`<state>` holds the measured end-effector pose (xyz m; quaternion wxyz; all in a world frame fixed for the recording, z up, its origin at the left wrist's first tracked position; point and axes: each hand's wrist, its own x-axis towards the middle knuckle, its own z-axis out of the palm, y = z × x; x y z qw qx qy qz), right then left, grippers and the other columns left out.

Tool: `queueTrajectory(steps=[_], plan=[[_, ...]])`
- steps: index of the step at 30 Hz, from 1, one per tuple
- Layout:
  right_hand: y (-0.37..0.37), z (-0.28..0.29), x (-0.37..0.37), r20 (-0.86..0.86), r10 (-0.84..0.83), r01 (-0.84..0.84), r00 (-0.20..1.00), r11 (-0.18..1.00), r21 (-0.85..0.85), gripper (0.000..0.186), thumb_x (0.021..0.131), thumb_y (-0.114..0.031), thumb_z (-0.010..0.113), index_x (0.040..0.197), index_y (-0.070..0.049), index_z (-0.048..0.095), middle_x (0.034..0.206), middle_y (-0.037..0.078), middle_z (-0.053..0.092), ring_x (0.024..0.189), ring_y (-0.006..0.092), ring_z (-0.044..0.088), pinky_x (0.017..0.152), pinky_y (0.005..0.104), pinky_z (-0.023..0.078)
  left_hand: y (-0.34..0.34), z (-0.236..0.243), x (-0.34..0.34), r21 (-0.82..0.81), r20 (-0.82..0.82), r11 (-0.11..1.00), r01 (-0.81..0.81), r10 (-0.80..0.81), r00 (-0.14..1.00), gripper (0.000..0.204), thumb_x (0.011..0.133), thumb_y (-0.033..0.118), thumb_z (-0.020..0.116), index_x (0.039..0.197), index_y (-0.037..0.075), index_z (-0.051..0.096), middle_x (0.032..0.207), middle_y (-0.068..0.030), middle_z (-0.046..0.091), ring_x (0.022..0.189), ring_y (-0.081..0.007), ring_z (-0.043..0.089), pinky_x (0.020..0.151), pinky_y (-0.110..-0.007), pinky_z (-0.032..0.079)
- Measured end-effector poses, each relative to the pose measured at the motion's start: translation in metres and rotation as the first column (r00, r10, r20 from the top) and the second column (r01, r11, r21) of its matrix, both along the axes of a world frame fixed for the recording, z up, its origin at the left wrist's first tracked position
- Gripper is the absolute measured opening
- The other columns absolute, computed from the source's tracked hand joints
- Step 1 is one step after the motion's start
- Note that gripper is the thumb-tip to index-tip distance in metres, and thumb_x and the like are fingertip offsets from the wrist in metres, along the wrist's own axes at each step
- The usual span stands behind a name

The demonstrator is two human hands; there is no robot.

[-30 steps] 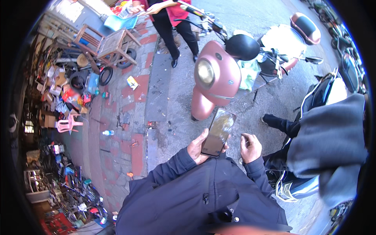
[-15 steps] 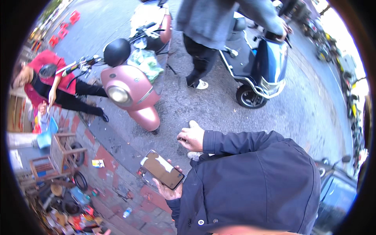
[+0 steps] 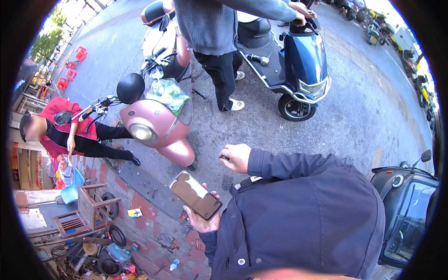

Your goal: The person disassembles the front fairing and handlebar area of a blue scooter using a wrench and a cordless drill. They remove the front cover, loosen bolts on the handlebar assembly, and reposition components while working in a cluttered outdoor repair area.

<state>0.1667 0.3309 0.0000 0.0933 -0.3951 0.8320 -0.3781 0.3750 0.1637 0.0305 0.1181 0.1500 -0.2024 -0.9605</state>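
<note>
My left hand (image 3: 201,223) supports a dark smartphone (image 3: 195,194) from below, its fingers around the edges. White and brown patches show across the glass. Higher and to the right, my right hand (image 3: 236,157) hovers apart from the phone with its fingers curled in. Whether something small sits between those fingers is hidden. Both arms wear a dark navy jacket (image 3: 303,210). Beyond the hands stands a pink scooter (image 3: 158,126) with a green plastic bag (image 3: 167,93) on its footboard.
A person in a grey sweater (image 3: 205,28) grips the handlebar of a dark blue scooter (image 3: 305,60). At left, a person in red (image 3: 56,112) stands near a wooden chair (image 3: 91,210), a blue dustpan (image 3: 72,186) and heaped parts. A dark vehicle (image 3: 406,219) is at right.
The view has shifted, showing more of the left side and the vehicle at right. The sweatered person and the blue scooter appear farther left. My left hand still holds the smartphone.
</note>
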Motion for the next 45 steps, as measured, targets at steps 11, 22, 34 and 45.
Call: queueTrajectory(steps=[11, 22, 34, 45], plan=[[0.018, 0.003, -0.019, -0.04, -0.036, 0.036, 0.999, 0.999, 0.019, 0.019, 0.095, -0.022, 0.064, 0.1, -0.006, 0.071, 0.092, 0.015, 0.067, 0.08, 0.0345, 0.07, 0.074, 0.0432, 0.059, 0.004, 0.007, -0.024, 0.045, -0.011, 0.999, -0.011, 0.012, 1.0, 0.073, 0.102, 0.061, 0.047, 0.16, 0.018, 0.031, 0.152, -0.0215, 0.044, 0.113, -0.042, 0.06, 0.096, -0.053, 0.052], [0.008, 0.0, -0.022, -0.035, -0.006, 0.006, 0.999, 1.0, 0.028, 0.019, 0.095, -0.023, 0.063, 0.1, -0.006, 0.071, 0.091, 0.015, 0.067, 0.08, 0.035, 0.07, 0.073, 0.0439, 0.059, 0.001, 0.001, -0.018, 0.015, -0.022, 0.998, -0.06, 0.06, 0.998, 0.074, 0.102, 0.06, 0.048, 0.16, 0.017, 0.031, 0.151, -0.022, 0.044, 0.113, -0.0412, 0.06, 0.096, -0.053, 0.052], [0.008, -0.001, -0.015, -0.083, -0.018, 0.019, 0.996, 1.0, 0.012, 0.017, 0.094, -0.021, 0.066, 0.101, -0.006, 0.072, 0.089, 0.013, 0.068, 0.078, 0.0314, 0.071, 0.07, 0.0403, 0.059, 0.003, 0.003, -0.01, 0.015, -0.001, 0.998, -0.067, 0.067, 0.998, 0.074, 0.103, 0.061, 0.047, 0.16, 0.017, 0.031, 0.15, -0.022, 0.045, 0.112, -0.0408, 0.061, 0.096, -0.053, 0.052], [0.025, 0.002, -0.016, 0.009, -0.046, 0.045, 0.999, 0.999, 0.018, 0.021, 0.095, -0.023, 0.063, 0.102, -0.006, 0.072, 0.093, 0.015, 0.068, 0.083, 0.0347, 0.07, 0.077, 0.0431, 0.059, 0.013, 0.005, -0.013, 0.02, -0.019, 0.999, -0.03, 0.031, 0.999, 0.073, 0.103, 0.06, 0.047, 0.16, 0.018, 0.031, 0.151, -0.0219, 0.044, 0.113, -0.0412, 0.06, 0.096, -0.053, 0.052]])
